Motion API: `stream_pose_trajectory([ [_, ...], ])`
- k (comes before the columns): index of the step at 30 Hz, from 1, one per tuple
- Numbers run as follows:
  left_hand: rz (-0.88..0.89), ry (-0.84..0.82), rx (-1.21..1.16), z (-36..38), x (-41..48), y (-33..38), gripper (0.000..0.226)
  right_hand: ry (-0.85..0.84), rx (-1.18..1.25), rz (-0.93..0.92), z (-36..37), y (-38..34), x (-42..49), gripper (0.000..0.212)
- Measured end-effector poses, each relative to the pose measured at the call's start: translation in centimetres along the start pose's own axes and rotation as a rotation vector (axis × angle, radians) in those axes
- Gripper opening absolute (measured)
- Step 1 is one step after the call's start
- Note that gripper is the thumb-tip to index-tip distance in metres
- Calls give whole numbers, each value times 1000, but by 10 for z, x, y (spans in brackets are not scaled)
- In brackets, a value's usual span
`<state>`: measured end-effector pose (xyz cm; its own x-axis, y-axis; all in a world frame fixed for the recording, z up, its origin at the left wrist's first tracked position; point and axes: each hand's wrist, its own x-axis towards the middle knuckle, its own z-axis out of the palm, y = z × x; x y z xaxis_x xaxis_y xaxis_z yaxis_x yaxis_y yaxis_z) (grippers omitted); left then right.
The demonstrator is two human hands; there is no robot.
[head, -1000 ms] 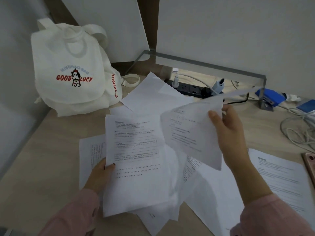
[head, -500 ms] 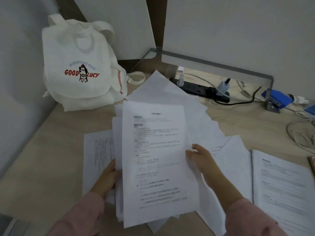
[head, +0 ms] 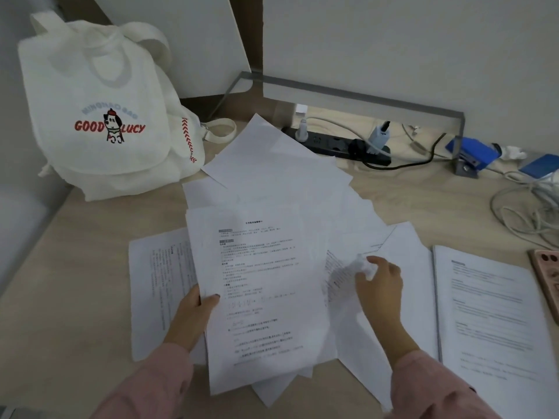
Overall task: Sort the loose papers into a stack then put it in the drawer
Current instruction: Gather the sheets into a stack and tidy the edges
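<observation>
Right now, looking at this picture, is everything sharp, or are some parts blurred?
Head view: the right hand and the loose sheet it pinches are smeared by motion; the paper stack held by the left hand is soft, its print unreadable; the bag shows clear red lettering; the light is dim and even, without glare.

White tote bag (head: pixel 99 116) reads "GOOD LUCY" in red — the printed papers' (head: pixel 260 285) text is too small to read.
</observation>
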<state>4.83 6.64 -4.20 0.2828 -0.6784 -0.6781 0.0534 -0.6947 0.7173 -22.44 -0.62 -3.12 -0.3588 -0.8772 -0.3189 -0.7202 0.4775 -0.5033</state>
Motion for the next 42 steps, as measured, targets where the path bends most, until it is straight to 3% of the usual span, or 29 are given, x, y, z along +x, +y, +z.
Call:
stream_pose_trajectory([
  [4, 39, 26, 45, 1, 3, 4, 27, -67, -15, 205, -17, 27, 2, 53],
  [15, 11, -19, 43, 16, 5, 16, 26, -288, -286, -263, -6, 46, -29, 95],
  [20, 14, -52, 116, 30, 4, 20, 36, -395, -465, -305, -3, 65, -60, 112],
  [27, 51, 14, 204, 41, 3, 20, 41, -447, -569, -355, -3, 68, -80, 98],
  [31, 66, 62, 209, 41, -1, 19, 43, -330, -566, -375, 6, 74, -87, 95],
  [37, 15, 45, 231, 36, 4, 19, 42, -50, -192, -312, -8, 76, -81, 69],
  [42, -4, 41, 247, 35, 3, 19, 41, -6, 64, -195, -29, 71, -62, 69],
])
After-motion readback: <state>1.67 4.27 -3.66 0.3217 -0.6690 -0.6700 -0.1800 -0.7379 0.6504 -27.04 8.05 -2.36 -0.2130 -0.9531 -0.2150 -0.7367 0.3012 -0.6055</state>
